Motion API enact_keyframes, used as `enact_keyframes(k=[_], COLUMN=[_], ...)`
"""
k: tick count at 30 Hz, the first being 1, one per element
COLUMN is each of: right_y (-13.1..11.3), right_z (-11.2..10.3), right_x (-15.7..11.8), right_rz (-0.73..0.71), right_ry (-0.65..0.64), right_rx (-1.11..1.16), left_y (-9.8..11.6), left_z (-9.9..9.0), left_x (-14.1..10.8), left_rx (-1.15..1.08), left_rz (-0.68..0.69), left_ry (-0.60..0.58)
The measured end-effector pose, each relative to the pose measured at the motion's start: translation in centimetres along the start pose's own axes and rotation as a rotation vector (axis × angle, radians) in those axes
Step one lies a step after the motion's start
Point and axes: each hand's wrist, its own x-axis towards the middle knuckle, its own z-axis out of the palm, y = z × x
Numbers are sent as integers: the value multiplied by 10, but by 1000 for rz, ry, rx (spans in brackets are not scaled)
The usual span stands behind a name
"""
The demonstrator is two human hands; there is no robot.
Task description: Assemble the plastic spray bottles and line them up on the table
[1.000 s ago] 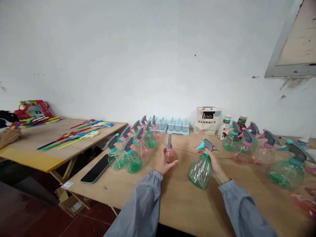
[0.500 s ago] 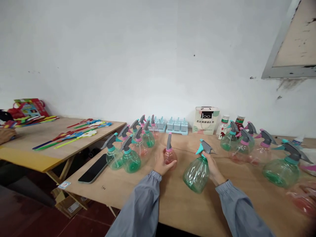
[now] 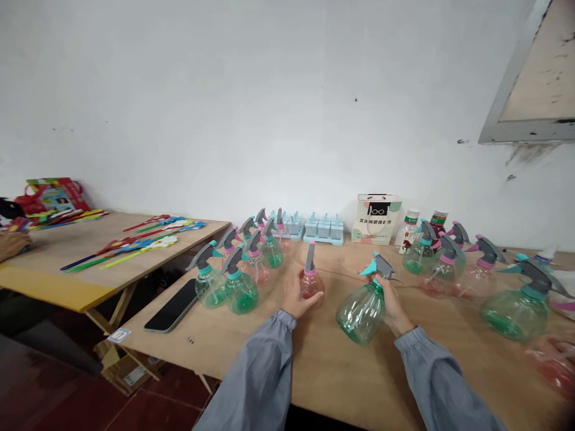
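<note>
My left hand (image 3: 298,297) is wrapped round the body of a pink spray bottle (image 3: 311,281), which stands upright on the wooden table (image 3: 323,371). To its right, my right hand (image 3: 392,302) grips the neck of a green spray bottle (image 3: 362,314) with a grey and turquoise trigger head. That bottle is tilted, its base toward the lower left. Several green and pink spray bottles (image 3: 241,292) stand left of my hands, and several more (image 3: 516,311) are on the right.
A black phone (image 3: 171,305) lies at the left edge. Behind are pale blue moulds (image 3: 324,230), a paper bag (image 3: 375,220) and two labelled bottles (image 3: 408,230). Another person's hand (image 3: 559,353) touches a pink bottle far right; another hand (image 3: 13,244) shows far left.
The green bottle in my right hand has tilted further, its base swinging slightly up. My left hand keeps its hold on the pink bottle.
</note>
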Motion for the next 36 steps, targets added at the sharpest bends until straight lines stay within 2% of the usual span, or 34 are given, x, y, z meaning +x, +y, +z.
enact_keyframes(k=[4, 8, 10, 20, 28, 31, 36], right_y=[-2, 3, 5, -4, 8, 7, 5], right_z=[4, 3, 2, 7, 3, 4, 5], right_x=[-3, -2, -1, -6, -2, -3, -6], right_rz=[19, 65, 56, -29, 47, 24, -48], right_ry=[-40, 84, 107, -37, 91, 91, 9], right_rx=[31, 30, 29, 15, -50, -57, -104], left_y=[0, 1, 1, 0, 0, -1, -2], left_z=[0, -1, -2, -2, -4, -4, -5], left_x=[0, 0, 0, 0, 2, 2, 2], left_rx=[-8, 14, 26, 30, 21, 2, 11], left_rz=[5, 32, 38, 72, 75, 92, 97], left_ry=[3, -17, -11, -2, -15, -26, -49])
